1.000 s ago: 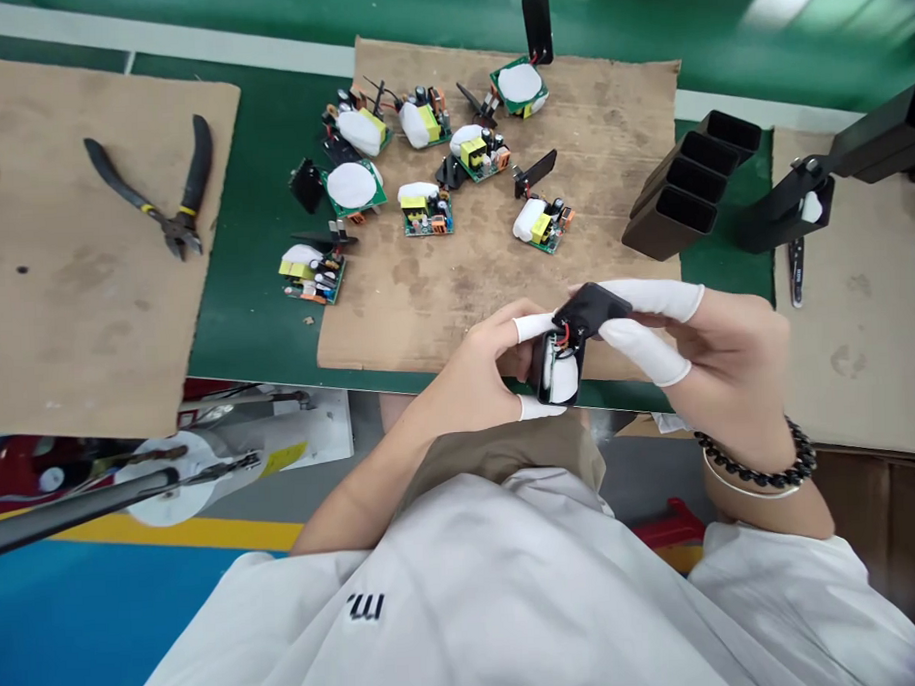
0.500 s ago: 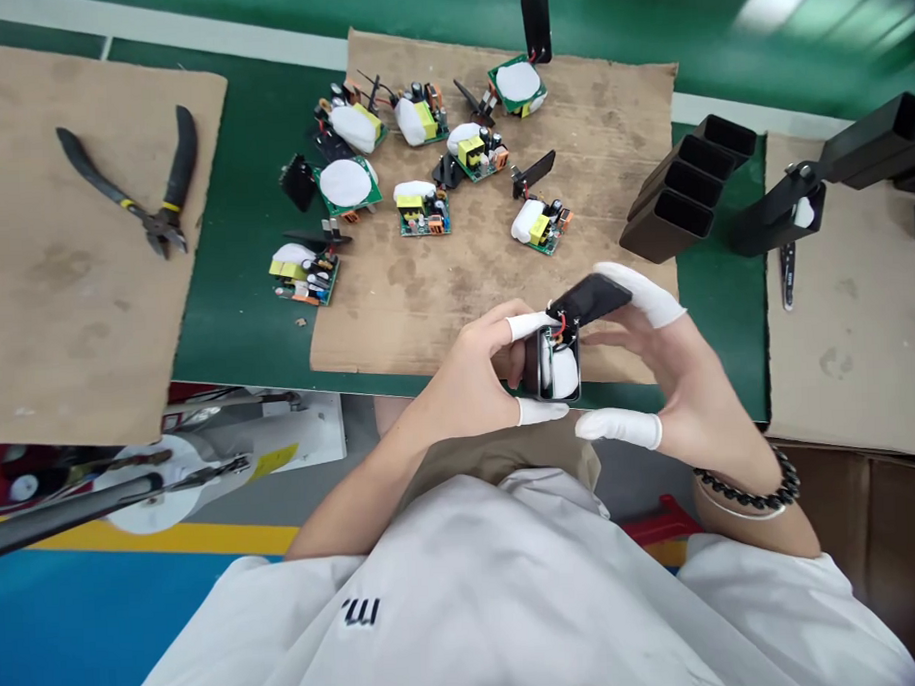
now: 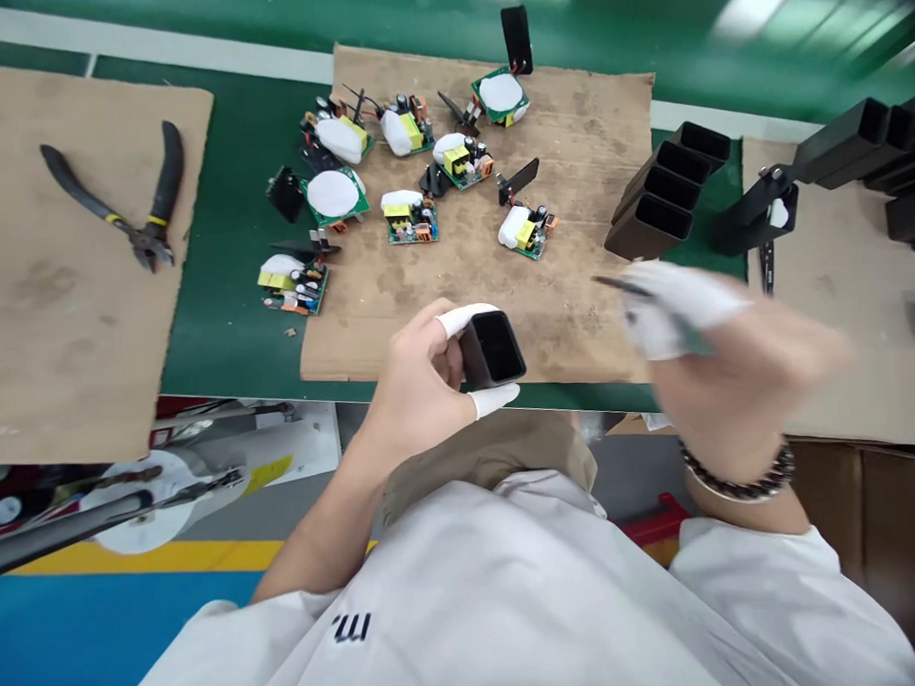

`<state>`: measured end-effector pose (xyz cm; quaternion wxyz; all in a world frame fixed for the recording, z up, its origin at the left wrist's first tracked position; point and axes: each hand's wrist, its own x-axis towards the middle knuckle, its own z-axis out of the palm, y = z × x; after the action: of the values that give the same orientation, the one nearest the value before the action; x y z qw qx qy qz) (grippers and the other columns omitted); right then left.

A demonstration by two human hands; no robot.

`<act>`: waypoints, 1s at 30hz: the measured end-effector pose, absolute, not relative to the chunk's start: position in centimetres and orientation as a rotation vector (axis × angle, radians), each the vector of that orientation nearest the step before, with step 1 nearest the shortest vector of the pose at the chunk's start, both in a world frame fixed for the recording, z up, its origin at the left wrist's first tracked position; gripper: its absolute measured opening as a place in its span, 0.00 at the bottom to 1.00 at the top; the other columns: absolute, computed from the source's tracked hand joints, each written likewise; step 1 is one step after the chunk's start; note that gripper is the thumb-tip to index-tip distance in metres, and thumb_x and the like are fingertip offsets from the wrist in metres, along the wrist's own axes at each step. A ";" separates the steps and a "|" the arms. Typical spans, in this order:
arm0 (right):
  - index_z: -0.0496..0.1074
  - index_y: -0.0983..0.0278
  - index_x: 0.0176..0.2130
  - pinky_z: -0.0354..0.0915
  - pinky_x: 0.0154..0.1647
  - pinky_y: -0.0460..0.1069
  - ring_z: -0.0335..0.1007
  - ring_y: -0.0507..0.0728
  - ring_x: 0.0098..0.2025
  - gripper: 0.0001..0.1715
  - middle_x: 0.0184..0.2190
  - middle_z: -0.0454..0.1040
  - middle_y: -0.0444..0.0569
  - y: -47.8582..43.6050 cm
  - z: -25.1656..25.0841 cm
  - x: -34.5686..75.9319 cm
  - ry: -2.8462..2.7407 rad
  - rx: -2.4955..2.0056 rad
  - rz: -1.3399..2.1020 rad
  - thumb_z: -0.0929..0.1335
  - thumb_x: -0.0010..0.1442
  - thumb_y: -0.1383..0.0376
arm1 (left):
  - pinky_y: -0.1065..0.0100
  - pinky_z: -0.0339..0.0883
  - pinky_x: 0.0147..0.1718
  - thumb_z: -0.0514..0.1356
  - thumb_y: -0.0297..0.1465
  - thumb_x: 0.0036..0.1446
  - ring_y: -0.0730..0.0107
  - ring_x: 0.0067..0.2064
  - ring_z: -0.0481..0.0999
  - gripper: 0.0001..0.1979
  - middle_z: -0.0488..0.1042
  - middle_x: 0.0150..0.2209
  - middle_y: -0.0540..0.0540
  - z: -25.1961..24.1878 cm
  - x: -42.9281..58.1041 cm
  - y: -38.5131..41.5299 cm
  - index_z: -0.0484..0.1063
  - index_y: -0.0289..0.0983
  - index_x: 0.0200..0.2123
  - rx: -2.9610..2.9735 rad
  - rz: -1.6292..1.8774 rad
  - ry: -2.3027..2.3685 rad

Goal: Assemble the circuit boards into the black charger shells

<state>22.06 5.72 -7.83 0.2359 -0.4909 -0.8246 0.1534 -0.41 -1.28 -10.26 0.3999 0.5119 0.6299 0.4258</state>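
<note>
Here's the left hand [image 3: 421, 384], curled firmly around a black, rectangular box-shaped case [image 3: 495, 350], right above the near edge of the brown flat cardboard sheet [image 3: 441, 304], its dark end facing the camera! The right hand [image 3: 647, 301] is a blur over the sheet's near right corner, fingers pinched on a thin dark strip [image 3: 622, 284]; anything more in that grip, I can't tell. Green circuit boards with white and yellow parts [image 3: 413, 220] crowd the sheet's far left, and black rectangular hollow cases [image 3: 652, 224] line its right edge.
</note>
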 end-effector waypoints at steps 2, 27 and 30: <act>0.81 0.63 0.48 0.67 0.37 0.56 0.81 0.65 0.42 0.15 0.43 0.85 0.57 5.5 -8.3 20.9 -2.412 -1.355 0.206 0.66 0.71 0.63 | 0.74 0.61 0.22 0.76 0.29 0.38 0.81 0.24 0.63 0.23 0.65 0.33 0.54 -10.2 -0.8 -1.4 0.80 0.38 0.42 1.268 1.117 1.617; 0.77 0.60 0.37 0.78 0.35 0.52 0.81 0.57 0.33 0.29 0.33 0.83 0.45 10.2 -9.4 21.2 -1.542 -0.987 1.785 0.84 0.40 0.52 | 0.71 0.71 0.30 0.75 0.31 0.45 0.78 0.29 0.68 0.29 0.71 0.40 0.50 -11.7 -1.1 -1.1 0.77 0.37 0.53 1.403 1.225 1.505; 0.77 0.58 0.41 0.80 0.39 0.53 0.82 0.58 0.38 0.31 0.37 0.83 0.45 8.4 -10.7 20.6 -1.459 -0.832 1.504 0.85 0.41 0.54 | 0.70 0.72 0.32 0.74 0.30 0.45 0.78 0.29 0.68 0.29 0.71 0.40 0.51 -10.8 -0.4 -0.5 0.77 0.38 0.53 1.447 1.244 1.460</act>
<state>20.56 8.37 -10.72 0.4292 -0.3334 -0.5845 0.6024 -0.36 -0.46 -10.77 0.3610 0.5617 0.5665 0.4829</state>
